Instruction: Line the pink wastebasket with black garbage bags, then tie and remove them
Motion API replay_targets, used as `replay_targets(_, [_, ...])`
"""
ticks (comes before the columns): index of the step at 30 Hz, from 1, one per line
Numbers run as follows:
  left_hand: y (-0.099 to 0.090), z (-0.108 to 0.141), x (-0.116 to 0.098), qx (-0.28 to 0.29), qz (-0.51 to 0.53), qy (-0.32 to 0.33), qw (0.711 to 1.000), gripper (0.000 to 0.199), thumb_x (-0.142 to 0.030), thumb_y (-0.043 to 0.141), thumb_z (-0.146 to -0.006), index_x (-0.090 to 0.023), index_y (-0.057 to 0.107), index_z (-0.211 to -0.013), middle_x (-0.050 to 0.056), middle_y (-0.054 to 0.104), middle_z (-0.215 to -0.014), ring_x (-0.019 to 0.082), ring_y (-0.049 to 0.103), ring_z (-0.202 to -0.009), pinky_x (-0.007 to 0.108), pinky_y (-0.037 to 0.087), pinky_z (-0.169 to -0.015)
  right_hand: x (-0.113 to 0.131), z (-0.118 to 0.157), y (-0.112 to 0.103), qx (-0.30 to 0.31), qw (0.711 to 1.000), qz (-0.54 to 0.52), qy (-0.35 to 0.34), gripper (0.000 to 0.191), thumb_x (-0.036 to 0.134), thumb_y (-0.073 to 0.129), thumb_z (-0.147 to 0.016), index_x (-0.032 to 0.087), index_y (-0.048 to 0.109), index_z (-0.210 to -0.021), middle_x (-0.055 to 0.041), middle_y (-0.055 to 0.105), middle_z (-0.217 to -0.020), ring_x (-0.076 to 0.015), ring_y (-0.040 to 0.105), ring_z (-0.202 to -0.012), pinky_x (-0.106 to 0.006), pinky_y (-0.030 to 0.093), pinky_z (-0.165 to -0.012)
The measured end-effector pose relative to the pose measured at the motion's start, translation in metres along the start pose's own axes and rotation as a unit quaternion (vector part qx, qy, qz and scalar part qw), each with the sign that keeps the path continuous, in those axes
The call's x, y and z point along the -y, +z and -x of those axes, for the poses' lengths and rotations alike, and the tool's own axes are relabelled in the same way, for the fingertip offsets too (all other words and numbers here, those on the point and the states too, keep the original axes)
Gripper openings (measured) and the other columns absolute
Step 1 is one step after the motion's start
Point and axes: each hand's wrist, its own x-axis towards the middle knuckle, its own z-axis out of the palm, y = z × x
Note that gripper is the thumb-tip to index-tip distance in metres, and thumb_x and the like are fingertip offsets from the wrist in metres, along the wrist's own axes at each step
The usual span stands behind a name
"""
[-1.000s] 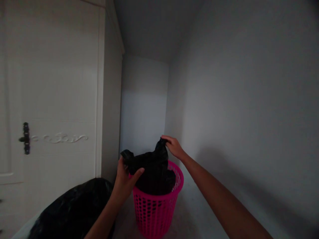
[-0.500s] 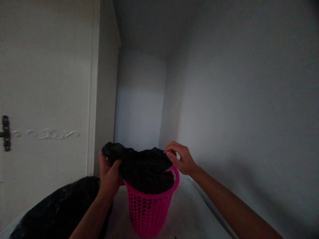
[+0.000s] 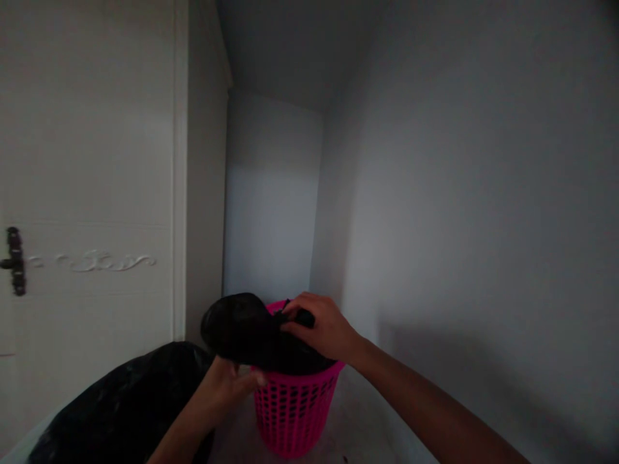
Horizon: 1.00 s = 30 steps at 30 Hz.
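Observation:
A pink perforated basket stands upright, with a black plastic bag in its mouth and bulging over the left side of the rim. My right hand pinches a gathered part of the bag above the basket. Under the bulging part, my left hand is at the left of the rim, its thumb against the basket's upper edge. The bag hides most of the left fingers, so what they grip is unclear.
A large black bag lies at the lower left, beside my left forearm. Behind it is a white door with a dark handle. A grey wall rises on the right.
My right hand has moved left over the basket with the bag's edge. My left hand has gone down and right, under the bag. The bag now bulges more at the left.

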Motion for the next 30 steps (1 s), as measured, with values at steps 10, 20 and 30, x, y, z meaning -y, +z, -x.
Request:
replay_targets(10, [0.021,-0.014,-0.014,-0.119,0.34,-0.162,0.919,0.049,-0.046,0.101,-0.056,-0.018,0.074,-0.085,-0.006,0.056,-0.058,0.011,0.058,-0.062,0.021,0.055,-0.064,-0.021,0.006,-0.076,-0.365,0.91,-0.173,0.097,0.034,0.051,0.063,-0.1,0.025,0.072,-0.12,-0.0063,0.076,-0.118,-0.01,0.059,-0.061,-0.025,0.044,-0.054])
replay_targets(20, [0.033,-0.005,-0.016,-0.061,0.044,-0.09,0.993,0.056,-0.055,0.092,-0.063,-0.018,0.077,-0.102,0.002,0.074,-0.08,0.019,0.068,-0.077,0.029,0.057,-0.076,-0.072,0.023,-0.038,0.122,0.892,-0.287,0.328,0.075,0.055,0.089,-0.073,0.027,0.067,-0.138,-0.0104,0.076,-0.126,-0.0219,0.075,-0.094,-0.034,0.057,-0.08])
replay_targets(30, [0.02,-0.008,-0.004,-0.006,-0.074,-0.008,0.997,0.033,-0.051,0.077,-0.082,-0.02,0.078,-0.093,0.005,0.08,-0.087,0.025,0.075,-0.086,0.034,0.062,-0.077,-0.065,-0.016,-0.058,-0.058,0.982,-0.068,0.166,0.035,0.033,0.069,-0.092,0.023,0.074,-0.125,-0.0109,0.074,-0.121,-0.0218,0.069,-0.101,-0.039,0.055,-0.091])
